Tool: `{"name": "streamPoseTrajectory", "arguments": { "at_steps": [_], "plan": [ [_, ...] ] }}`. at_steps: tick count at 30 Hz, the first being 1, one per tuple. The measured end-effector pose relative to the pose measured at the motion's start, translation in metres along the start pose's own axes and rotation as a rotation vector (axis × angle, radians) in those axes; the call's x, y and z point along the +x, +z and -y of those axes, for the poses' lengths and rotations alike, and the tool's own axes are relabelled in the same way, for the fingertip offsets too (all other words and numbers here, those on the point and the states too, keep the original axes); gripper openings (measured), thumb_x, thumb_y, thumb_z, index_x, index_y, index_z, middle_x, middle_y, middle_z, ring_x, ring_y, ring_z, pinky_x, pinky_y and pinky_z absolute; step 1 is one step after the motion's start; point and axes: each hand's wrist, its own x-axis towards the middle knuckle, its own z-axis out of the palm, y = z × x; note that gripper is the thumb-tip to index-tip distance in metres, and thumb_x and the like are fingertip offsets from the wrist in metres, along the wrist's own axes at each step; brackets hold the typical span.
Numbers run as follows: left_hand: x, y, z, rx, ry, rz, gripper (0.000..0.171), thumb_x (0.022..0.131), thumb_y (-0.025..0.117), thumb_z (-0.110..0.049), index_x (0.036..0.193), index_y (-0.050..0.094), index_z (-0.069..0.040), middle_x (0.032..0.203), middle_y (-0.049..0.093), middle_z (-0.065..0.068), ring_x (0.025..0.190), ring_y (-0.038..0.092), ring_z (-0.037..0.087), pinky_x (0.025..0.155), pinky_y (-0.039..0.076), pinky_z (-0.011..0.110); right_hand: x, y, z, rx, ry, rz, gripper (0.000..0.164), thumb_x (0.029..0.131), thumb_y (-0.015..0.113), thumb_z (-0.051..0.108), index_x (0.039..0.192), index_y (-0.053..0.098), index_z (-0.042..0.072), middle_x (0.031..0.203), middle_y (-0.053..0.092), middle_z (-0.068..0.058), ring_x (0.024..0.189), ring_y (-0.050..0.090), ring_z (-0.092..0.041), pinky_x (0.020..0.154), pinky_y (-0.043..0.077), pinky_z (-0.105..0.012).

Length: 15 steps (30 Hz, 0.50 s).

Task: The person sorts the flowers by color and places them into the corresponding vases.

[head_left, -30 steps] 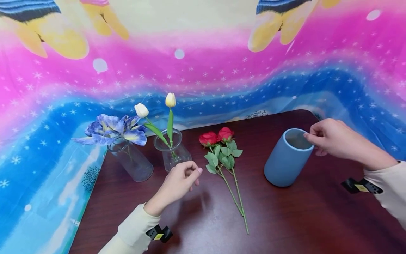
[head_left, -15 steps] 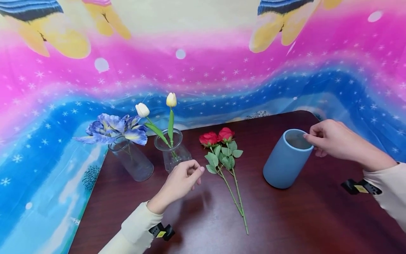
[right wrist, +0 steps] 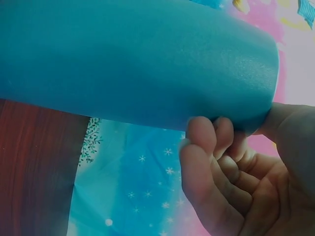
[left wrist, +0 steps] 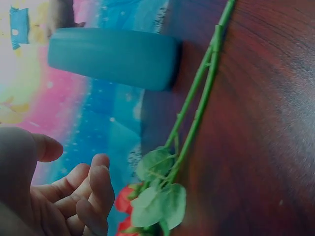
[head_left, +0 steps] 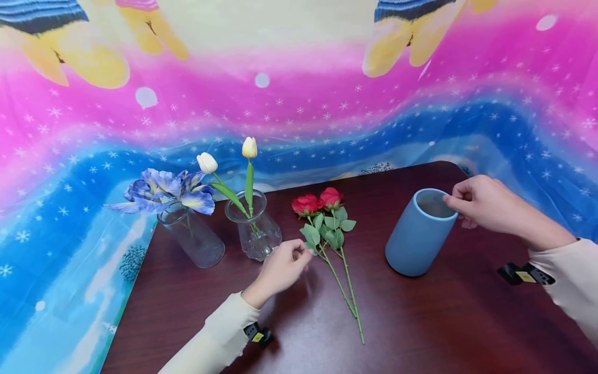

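A blue vase (head_left: pixel 418 239) stands on the table at the right. My right hand (head_left: pixel 486 202) pinches its rim, the thumb over the lip and curled fingers (right wrist: pixel 199 132) against the outer wall in the right wrist view. Two red roses (head_left: pixel 330 198) with green leaves and long stems (left wrist: pixel 199 113) lie on the table left of the vase. Beside their leaves hovers my left hand (head_left: pixel 285 265), its fingers loosely bent and holding nothing. In the left wrist view its thumb stands apart from the fingers (left wrist: pixel 98 191).
Left of the roses a clear glass vase (head_left: pixel 261 241) holds two white tulips (head_left: pixel 249 147). Farther left, a glass cylinder vase (head_left: pixel 201 246) bears blue irises (head_left: pixel 163 187). A printed cloth (head_left: pixel 308 98) hangs behind the dark wooden table (head_left: pixel 420 322).
My left hand has moved right, from in front of the tulip vase to the roses' leaves. The right hand keeps its pinch on the blue vase's rim.
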Motion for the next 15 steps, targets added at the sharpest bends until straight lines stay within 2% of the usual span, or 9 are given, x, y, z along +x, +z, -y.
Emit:
{"name": "streamPoseTrajectory", "arguments": {
  "at_steps": [4, 8, 11, 15],
  "plan": [
    [0.007, 0.014, 0.002, 0.076, -0.019, -0.047, 0.024, 0.096, 0.060, -0.037, 0.077, 0.064, -0.023, 0.058, 0.058, -0.006, 0.051, 0.047, 0.006, 0.050, 0.036, 0.027, 0.000, 0.001, -0.001, 0.022, 0.006, 0.005, 0.039, 0.104, 0.056, 0.029, 0.072, 0.058, 0.006, 0.060, 0.064, -0.003, 0.057, 0.067, -0.014, 0.055, 0.053, -0.028],
    [0.017, 0.025, 0.005, 0.146, -0.051, -0.082, 0.026, 0.094, 0.062, -0.038, 0.071, 0.064, -0.026, 0.051, 0.040, -0.010, 0.050, 0.044, 0.008, 0.049, 0.035, 0.029, 0.001, 0.002, -0.002, 0.028, 0.011, 0.008, 0.039, 0.104, 0.055, 0.030, 0.073, 0.059, 0.006, 0.061, 0.065, -0.003, 0.057, 0.067, -0.014, 0.056, 0.053, -0.028],
    [0.023, 0.033, 0.008, 0.195, -0.077, -0.083, 0.032, 0.093, 0.064, -0.038, 0.064, 0.064, -0.025, 0.048, 0.040, -0.012, 0.051, 0.047, 0.009, 0.051, 0.038, 0.030, 0.001, 0.002, -0.003, 0.030, 0.015, 0.009, 0.040, 0.104, 0.055, 0.030, 0.073, 0.059, 0.006, 0.061, 0.065, -0.003, 0.058, 0.067, -0.014, 0.056, 0.054, -0.028],
    [0.029, 0.044, 0.010, 0.277, -0.094, -0.042, 0.043, 0.093, 0.064, -0.042, 0.053, 0.062, -0.025, 0.045, 0.046, -0.015, 0.050, 0.049, 0.008, 0.052, 0.039, 0.031, 0.001, 0.001, -0.003, 0.035, 0.015, 0.008, 0.039, 0.104, 0.055, 0.029, 0.073, 0.059, 0.006, 0.061, 0.066, -0.003, 0.058, 0.067, -0.014, 0.056, 0.054, -0.028]
  ]
}}
